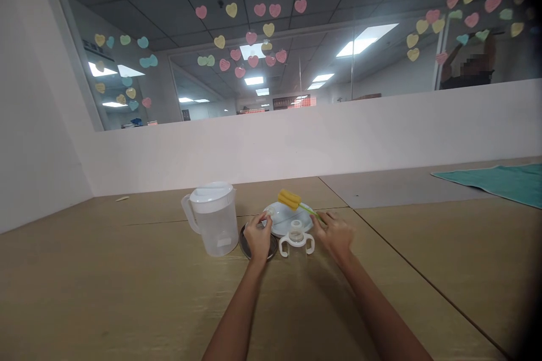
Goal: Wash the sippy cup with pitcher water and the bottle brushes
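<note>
My right hand grips the thin green handle of a bottle brush, whose yellow sponge head hangs over a white bowl. In the fingertips of my left hand is a small, pale, translucent piece; it looks like a bottle nipple, but its shape is partly hidden. Between my hands, in front of the bowl, a clear baby bottle with white side handles stands upright. Beneath my left hand lies a dark round plate or lid, largely covered by the hand.
A translucent lidded pitcher stands left of my left hand. Farther right, a teal cloth lies on the table. A white wall with a window above borders the far side. A person appears in the glass at upper right.
</note>
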`<act>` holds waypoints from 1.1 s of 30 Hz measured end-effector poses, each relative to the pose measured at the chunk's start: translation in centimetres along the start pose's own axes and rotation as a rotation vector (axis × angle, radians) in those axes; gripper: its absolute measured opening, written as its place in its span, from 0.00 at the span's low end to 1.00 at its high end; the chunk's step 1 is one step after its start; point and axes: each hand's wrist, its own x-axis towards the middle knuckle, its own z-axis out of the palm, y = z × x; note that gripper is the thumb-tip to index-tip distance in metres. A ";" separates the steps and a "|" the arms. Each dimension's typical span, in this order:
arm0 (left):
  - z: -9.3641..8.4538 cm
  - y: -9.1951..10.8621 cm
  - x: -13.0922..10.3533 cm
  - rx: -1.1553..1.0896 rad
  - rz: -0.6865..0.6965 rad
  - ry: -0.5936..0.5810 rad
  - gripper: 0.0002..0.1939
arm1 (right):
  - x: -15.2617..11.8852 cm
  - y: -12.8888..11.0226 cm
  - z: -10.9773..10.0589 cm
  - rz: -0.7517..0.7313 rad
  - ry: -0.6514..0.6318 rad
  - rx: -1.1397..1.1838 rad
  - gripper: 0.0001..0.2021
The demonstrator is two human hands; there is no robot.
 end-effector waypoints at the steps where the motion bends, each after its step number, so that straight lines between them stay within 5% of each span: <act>1: 0.0 0.0 0.0 0.002 -0.005 0.008 0.08 | 0.0 0.0 0.0 -0.010 0.016 0.008 0.15; 6: -0.1 0.1 0.0 -0.028 -0.046 0.036 0.09 | -0.2 0.0 0.3 -0.140 -0.011 0.021 0.14; 11: -0.2 0.0 0.1 -0.049 -0.064 0.053 0.11 | -0.1 0.3 0.4 -0.014 0.054 -0.039 0.15; 17: -0.2 -0.2 0.2 -0.040 -0.095 0.042 0.12 | -0.3 -0.1 0.5 -0.200 -0.012 0.049 0.13; 22: -0.1 -0.4 0.0 -0.065 -0.102 0.051 0.14 | -0.2 -0.1 0.6 -0.068 0.058 -0.026 0.13; 25: -0.2 -0.4 0.0 -0.067 -0.099 0.040 0.15 | -0.3 -0.2 0.6 -0.161 -0.017 0.078 0.14; 33: -1.7 -1.4 1.2 0.319 0.092 0.109 0.16 | -0.2 0.5 0.9 -0.004 0.004 -0.064 0.16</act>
